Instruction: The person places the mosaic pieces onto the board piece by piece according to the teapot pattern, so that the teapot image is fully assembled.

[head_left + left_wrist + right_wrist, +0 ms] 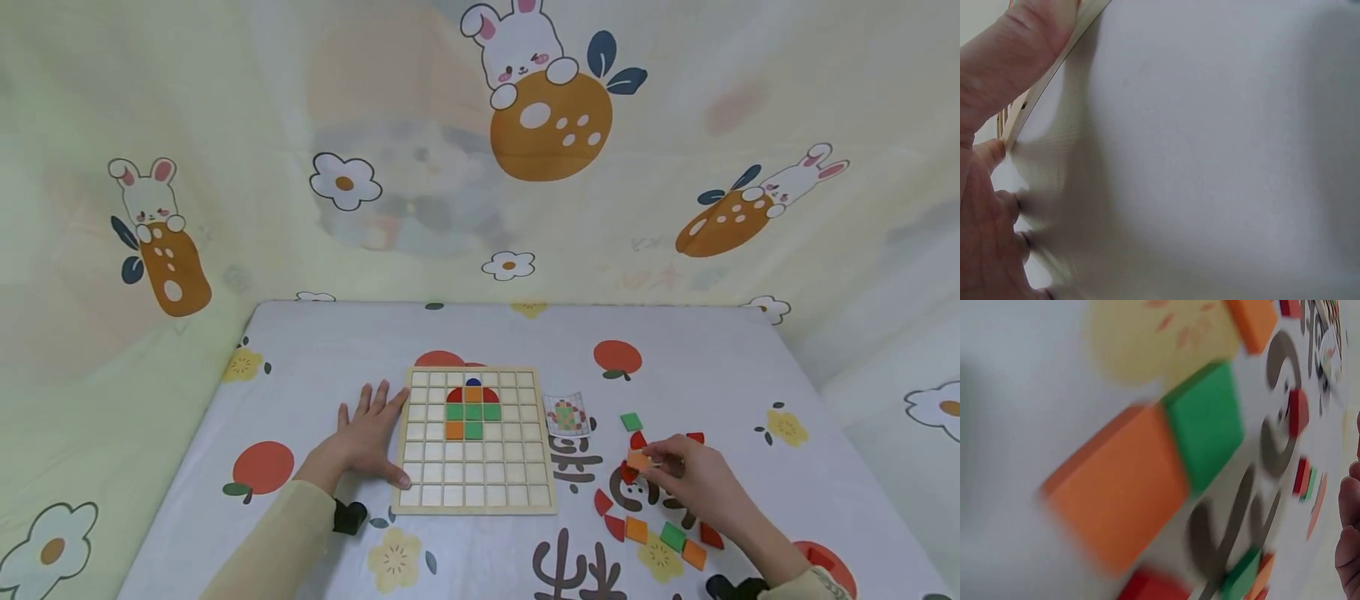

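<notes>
A wooden grid board (517, 498) lies on the table, with a small design of blue, red, orange and green tiles in its upper middle cells. My left hand (363, 446) rests at the board's left edge, fingers spread; thumb and index finger touch the frame (1019, 119). To the right of the board, my right hand (697, 479) pinches an orange square tile (638, 460) between thumb and fingers, over the loose tiles. In the right wrist view only some fingertips (1349, 506) show at the right edge; the pinched tile is not clearly visible there.
A small picture card (566, 417) lies against the board's right side. Loose tiles are scattered about the right hand: a green tile (632, 422), red quarter-round pieces (603, 502), an orange tile (636, 530) and another green tile (672, 537). A printed cloth covers the table.
</notes>
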The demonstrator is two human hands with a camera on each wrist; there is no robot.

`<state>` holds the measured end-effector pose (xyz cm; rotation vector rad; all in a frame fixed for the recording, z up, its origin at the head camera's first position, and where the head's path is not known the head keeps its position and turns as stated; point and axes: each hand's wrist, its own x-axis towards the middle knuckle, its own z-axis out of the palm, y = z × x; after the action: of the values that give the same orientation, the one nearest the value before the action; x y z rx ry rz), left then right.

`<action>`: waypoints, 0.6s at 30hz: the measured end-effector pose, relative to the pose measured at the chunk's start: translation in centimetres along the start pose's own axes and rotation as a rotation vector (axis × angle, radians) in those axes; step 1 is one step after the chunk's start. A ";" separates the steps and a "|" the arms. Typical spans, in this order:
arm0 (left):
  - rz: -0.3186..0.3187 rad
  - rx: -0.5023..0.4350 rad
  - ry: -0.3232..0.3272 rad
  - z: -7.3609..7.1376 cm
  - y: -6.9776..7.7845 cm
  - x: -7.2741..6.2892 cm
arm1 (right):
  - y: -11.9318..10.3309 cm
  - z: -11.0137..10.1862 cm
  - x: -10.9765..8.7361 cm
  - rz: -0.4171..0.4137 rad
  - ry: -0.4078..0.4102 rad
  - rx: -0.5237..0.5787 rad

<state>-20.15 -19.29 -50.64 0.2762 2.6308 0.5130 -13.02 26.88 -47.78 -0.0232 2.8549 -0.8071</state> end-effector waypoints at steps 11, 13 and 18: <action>-0.012 0.009 -0.002 -0.1 0.0 -0.1 | -5.1 3.1 3.6 -0.136 -0.031 0.037; -0.013 0.012 -0.003 -0.2 0.0 -0.1 | -6.0 3.5 4.1 -0.160 -0.037 0.031; -0.007 -0.001 -0.002 -0.4 0.2 -0.2 | -7.8 4.4 5.3 -0.196 -0.057 0.025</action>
<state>-20.10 -19.25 -50.14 0.2673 2.6287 0.5108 -17.71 17.61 -48.23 -0.3224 2.8196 -0.8628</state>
